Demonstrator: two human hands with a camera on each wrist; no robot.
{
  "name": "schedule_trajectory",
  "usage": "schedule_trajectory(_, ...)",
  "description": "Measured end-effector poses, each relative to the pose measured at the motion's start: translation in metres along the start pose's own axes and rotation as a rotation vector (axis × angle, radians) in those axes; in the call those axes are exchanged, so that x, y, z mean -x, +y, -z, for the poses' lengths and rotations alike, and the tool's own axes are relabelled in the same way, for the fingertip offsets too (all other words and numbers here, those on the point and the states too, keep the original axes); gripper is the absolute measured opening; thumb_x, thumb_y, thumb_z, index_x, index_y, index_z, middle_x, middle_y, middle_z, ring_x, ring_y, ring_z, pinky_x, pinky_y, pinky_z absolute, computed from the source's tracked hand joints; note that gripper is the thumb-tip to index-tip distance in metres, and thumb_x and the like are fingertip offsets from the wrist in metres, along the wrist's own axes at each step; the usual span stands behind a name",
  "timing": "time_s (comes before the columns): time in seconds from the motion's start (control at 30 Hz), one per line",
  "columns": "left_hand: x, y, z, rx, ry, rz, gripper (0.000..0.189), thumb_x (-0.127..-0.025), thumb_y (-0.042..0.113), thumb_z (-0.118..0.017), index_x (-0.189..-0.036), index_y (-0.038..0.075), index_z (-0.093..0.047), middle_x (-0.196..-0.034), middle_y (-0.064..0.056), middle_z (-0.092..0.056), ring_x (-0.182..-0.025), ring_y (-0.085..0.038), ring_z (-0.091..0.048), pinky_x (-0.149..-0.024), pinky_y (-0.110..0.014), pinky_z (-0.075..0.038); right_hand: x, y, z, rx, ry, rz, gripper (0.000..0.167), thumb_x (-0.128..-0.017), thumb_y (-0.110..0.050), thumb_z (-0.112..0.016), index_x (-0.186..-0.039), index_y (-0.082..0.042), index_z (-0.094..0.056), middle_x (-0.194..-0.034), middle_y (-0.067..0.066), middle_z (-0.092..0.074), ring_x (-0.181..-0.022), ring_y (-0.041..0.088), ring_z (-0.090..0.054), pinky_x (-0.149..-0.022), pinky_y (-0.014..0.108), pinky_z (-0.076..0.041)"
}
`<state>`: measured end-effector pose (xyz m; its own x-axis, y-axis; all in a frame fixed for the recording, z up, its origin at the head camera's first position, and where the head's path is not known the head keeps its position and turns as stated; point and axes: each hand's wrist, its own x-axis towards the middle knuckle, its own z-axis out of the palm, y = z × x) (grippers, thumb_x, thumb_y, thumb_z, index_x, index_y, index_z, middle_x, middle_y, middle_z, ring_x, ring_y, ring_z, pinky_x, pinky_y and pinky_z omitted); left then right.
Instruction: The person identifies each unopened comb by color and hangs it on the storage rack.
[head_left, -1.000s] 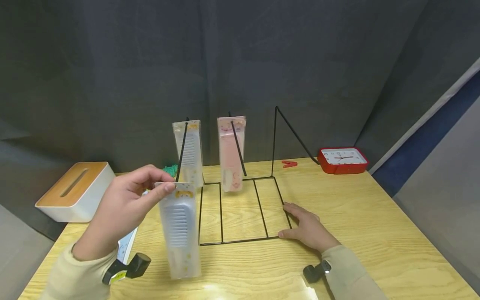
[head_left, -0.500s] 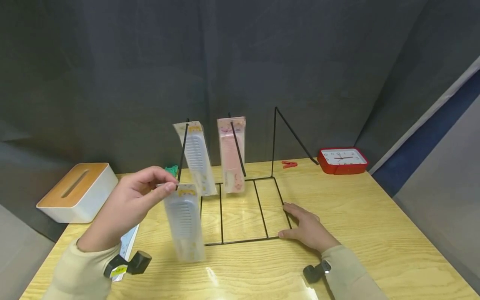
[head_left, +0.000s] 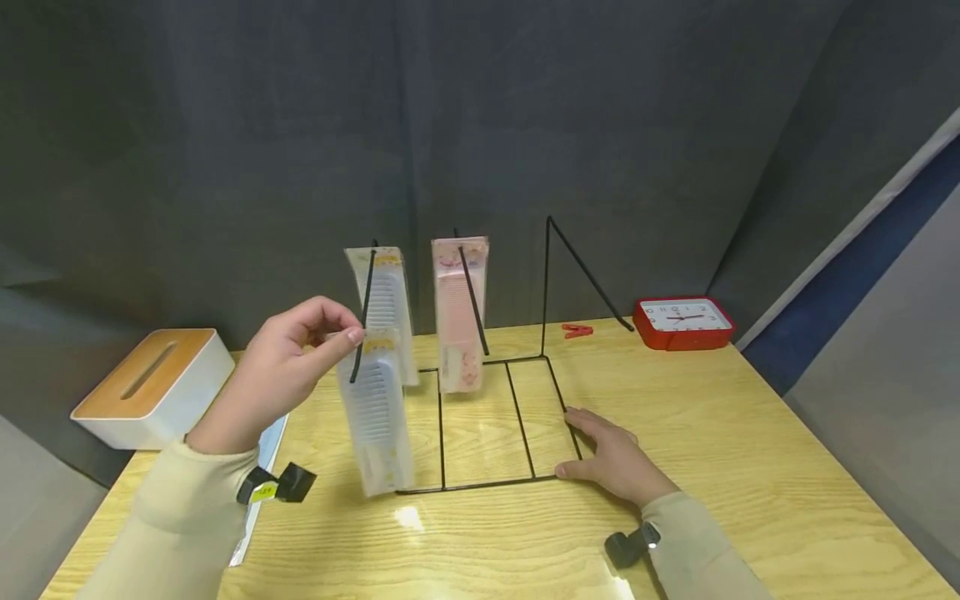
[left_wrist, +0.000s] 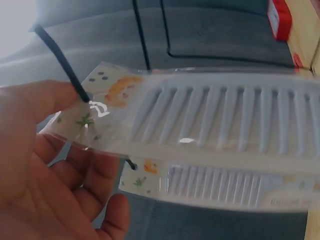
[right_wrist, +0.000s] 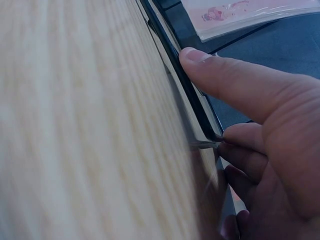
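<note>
1. Firstly, at the far left of the wooden table [head_left: 750, 467] sits a white tissue box [head_left: 157, 396] with a slotted, wood-toned lid.
2. Just right of it, a flat blue-and-white item [head_left: 270, 446] lies partly hidden beneath the left forearm; what it is cannot be made out.
3. The left hand [head_left: 288, 358] is raised, thumb and forefinger pinching the top edge of the front comb pack [head_left: 375, 425], which holds a pale-blue comb in clear wrapping.
4. That pack hangs tilted on the left prong [head_left: 367, 292] of the black wire rack [head_left: 487, 483]; the left wrist view shows the prong passing through its header, the tip sticking out on the near side.
5. Behind it, a second blue comb pack [head_left: 387, 292] hangs farther back on the same prong, partly covered.
6. Next, a pink comb pack [head_left: 459, 333] hangs from the middle prong.
7. Beyond the rack's base lies a small red clip [head_left: 577, 331], near the foot of the right prong.
8. The right hand [head_left: 615, 454] rests against the rack's near right corner, thumb and fingers apart, the thumb touching the wire.
9. Farthest right stands a red-framed clock [head_left: 684, 323].
</note>
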<state>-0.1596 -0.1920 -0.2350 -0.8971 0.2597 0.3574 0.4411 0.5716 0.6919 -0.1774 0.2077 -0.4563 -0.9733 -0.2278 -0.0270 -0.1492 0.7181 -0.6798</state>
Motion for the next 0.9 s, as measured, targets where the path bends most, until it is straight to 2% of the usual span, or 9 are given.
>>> schedule_trajectory(0.2,-0.033,0.000,0.002,-0.075,-0.013,0.114,0.031,-0.099,0.044,-0.062,-0.108,0.014,-0.064,-0.098,-0.006,-0.063,-0.079,-0.024,-0.051,-0.066,-0.037,-0.043,0.001,0.001,0.001,0.005,0.006,0.002,0.093,-0.077,-0.049,-0.084,-0.152,-0.009,-0.044,-0.160,0.012,-0.036,-0.148,0.039,-0.025,-0.112,0.070,-0.015)
schedule_trajectory(0.33,-0.055,-0.004,0.004,-0.108,0.002,0.155,0.037,-0.098,0.044,-0.063,-0.115,0.011,-0.061,-0.113,-0.009,-0.057,-0.094,-0.026,-0.050,-0.075,-0.041,-0.044,0.002,0.001,0.001,0.006,0.006,0.012,0.091,-0.078,-0.047,-0.084,-0.151,-0.008,-0.045,-0.159,0.012,-0.037,-0.148,0.039,-0.025,-0.112,0.071,-0.013)
schedule_trajectory(0.5,-0.076,-0.013,0.006,-0.137,0.034,0.203,0.057,-0.096,0.049,-0.063,-0.136,0.011,-0.049,-0.143,-0.014,-0.040,-0.123,-0.032,-0.045,-0.089,-0.051,-0.047,0.002,0.001,0.000,-0.004,0.004,0.024,0.089,-0.078,-0.046,-0.084,-0.149,-0.008,-0.047,-0.158,0.012,-0.039,-0.148,0.039,-0.026,-0.111,0.071,-0.013)
schedule_trajectory(0.67,-0.084,-0.025,0.006,-0.108,0.002,0.211,0.077,-0.095,0.056,-0.059,-0.155,0.017,-0.031,-0.159,-0.012,-0.027,-0.141,-0.035,-0.034,-0.102,-0.059,-0.042,0.003,-0.001,0.000,0.015,0.019,0.043,0.081,-0.082,-0.041,-0.082,-0.148,-0.006,-0.050,-0.157,0.013,-0.041,-0.147,0.039,-0.028,-0.111,0.070,-0.014)
schedule_trajectory(0.77,-0.084,-0.031,0.004,-0.084,-0.027,0.204,0.079,-0.097,0.057,-0.055,-0.159,0.019,-0.024,-0.162,-0.011,-0.024,-0.146,-0.035,-0.028,-0.107,-0.060,-0.038,0.003,-0.002,-0.001,0.045,0.036,0.047,0.071,-0.088,-0.033,-0.077,-0.148,-0.007,-0.050,-0.157,0.013,-0.041,-0.147,0.038,-0.031,-0.112,0.068,-0.016)
schedule_trajectory(0.9,-0.082,-0.032,0.001,-0.070,-0.034,0.188,0.079,-0.098,0.058,-0.053,-0.160,0.022,-0.022,-0.163,-0.009,-0.024,-0.148,-0.034,-0.027,-0.110,-0.060,-0.036,0.003,-0.002,-0.001,0.070,0.045,0.042,0.064,-0.090,-0.019,-0.070,-0.149,-0.005,-0.048,-0.157,0.013,-0.041,-0.146,0.038,-0.032,-0.113,0.067,-0.018)
